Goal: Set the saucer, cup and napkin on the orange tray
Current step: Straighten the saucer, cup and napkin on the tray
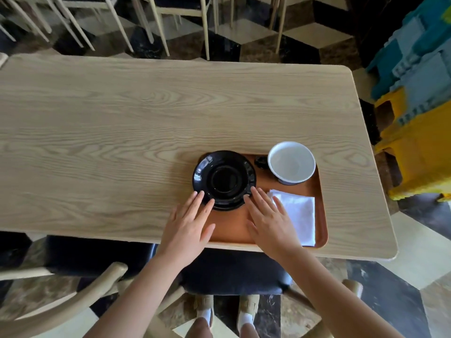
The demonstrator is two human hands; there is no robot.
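Note:
A black saucer (224, 179) lies on the left end of the orange tray (231, 228). At the tray's far right corner stands a cup (291, 162), white inside, with a dark handle toward the saucer. A folded white napkin (300, 215) lies flat along the tray's right side. My left hand (189, 225) is flat with fingers spread, and its fingertips touch the saucer's near left rim. My right hand (271, 220) is spread too, with fingertips at the saucer's near right rim and its outer edge over the napkin's left side. Neither hand grips anything.
The tray sits at the near right of a long light wooden table (122, 132). A dark-cushioned wooden chair (97, 264) stands under the near edge. More chairs (156, 20) line the far side. Blue and yellow crates (419, 113) are stacked at the right.

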